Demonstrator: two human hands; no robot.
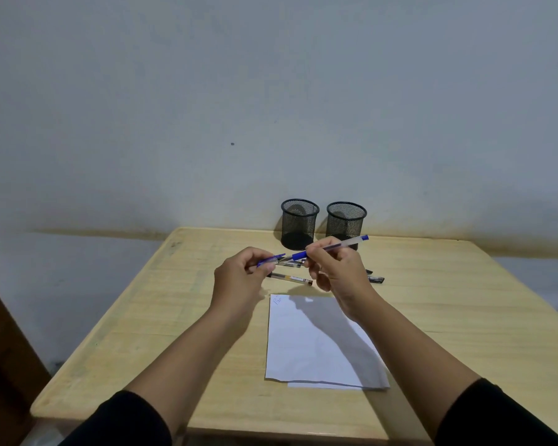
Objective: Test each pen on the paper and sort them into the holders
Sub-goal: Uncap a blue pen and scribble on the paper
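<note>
Above the paper (316,342), right hand (339,272) grips blue pen (335,245), left hand (242,278) pinches its cap (270,260); corner scribble unreadable.

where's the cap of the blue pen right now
In the head view the blue cap is pinched in the left hand, just left of the blue pen held by the right hand, above the table in front of the two mesh holders.

I see two black mesh holders, the left holder (299,224) beside the right holder (346,224), at the far edge of the pale wooden table (161,317). Loose pens (290,279) lie before them, and the white paper sheet (316,342) lies nearer me, right of centre.
</note>
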